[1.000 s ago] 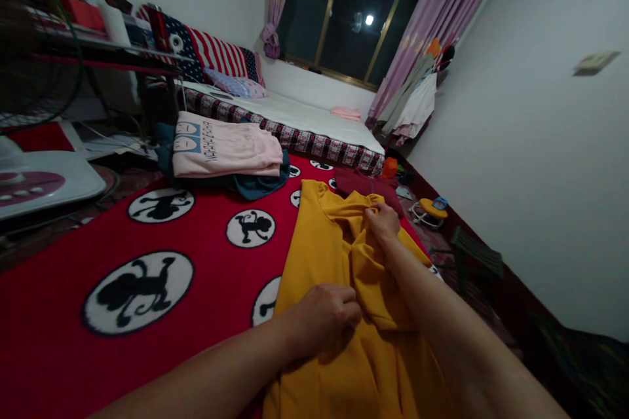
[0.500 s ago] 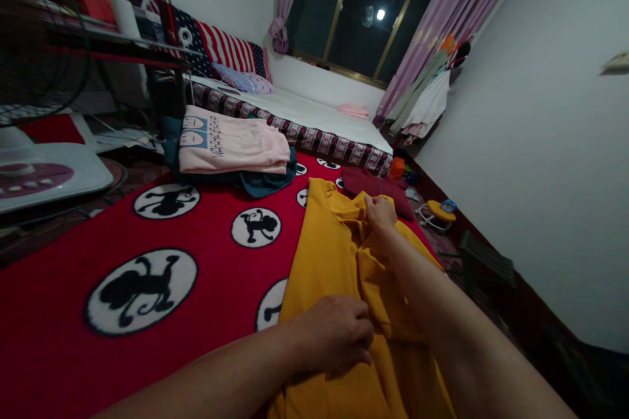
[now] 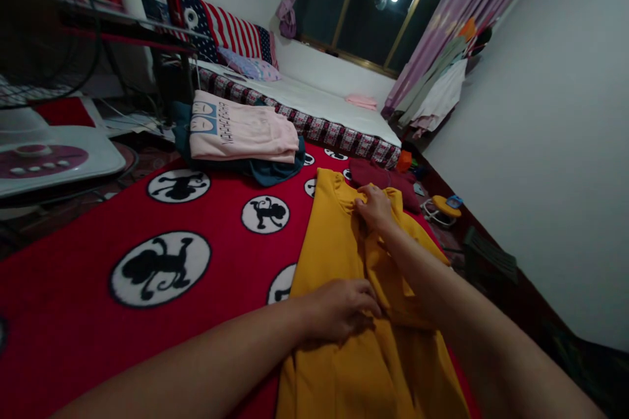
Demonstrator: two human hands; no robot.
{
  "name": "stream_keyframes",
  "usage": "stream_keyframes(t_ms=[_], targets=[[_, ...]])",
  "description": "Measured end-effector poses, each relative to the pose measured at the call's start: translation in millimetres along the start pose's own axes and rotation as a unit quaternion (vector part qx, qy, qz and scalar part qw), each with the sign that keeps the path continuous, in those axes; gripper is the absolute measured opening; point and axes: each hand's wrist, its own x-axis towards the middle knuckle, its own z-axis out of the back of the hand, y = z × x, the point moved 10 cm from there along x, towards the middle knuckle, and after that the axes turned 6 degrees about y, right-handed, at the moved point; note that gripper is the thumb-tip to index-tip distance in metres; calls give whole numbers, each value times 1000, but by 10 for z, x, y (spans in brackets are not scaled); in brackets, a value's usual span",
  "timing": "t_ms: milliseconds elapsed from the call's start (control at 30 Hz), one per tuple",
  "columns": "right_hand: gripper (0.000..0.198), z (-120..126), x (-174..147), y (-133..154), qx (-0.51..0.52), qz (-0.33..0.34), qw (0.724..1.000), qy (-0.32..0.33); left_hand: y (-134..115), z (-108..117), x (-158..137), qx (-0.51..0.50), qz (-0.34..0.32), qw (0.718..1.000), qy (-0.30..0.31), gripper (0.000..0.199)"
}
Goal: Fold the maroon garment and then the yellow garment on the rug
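Observation:
A mustard-yellow garment (image 3: 339, 249) lies spread along a red blanket (image 3: 221, 255) printed with black monkey figures in white circles. My left hand (image 3: 339, 308) rests on the garment's middle, fingers pinching a folded edge of the cloth. My right hand (image 3: 374, 206) is further away, near the garment's top end, gripping bunched yellow fabric there. A fold of the cloth runs between the two hands.
A folded pink shirt (image 3: 240, 134) sits on a dark teal garment (image 3: 275, 170) at the blanket's far side. A maroon cloth (image 3: 378, 177) lies beyond the yellow one. A mattress (image 3: 314, 111) is behind, a fan base (image 3: 49, 160) at left, a small stool (image 3: 445, 206) at right.
Both hands have shifted slightly left with the fold, flattening the raised cloth onto the garment. The camera view has tilted a little downward.

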Motion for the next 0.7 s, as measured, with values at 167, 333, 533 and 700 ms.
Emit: stream_keyframes(t_ms=[167, 333, 533, 700], targets=[[24, 345, -735, 184, 106, 134, 985, -10, 70, 299, -41, -20, 25, 993, -117, 25], [58, 380, -1429, -60, 48, 146, 985, 80, 262, 716, -281, 67, 146, 942, -295, 33], [90, 52, -1853, -480, 35, 89, 975, 198, 352, 623, -259, 124, 185, 941, -255, 25], [74, 171, -1883, -690, 60, 31, 990, 126, 326, 563, -217, 156, 171, 948, -221, 19]])
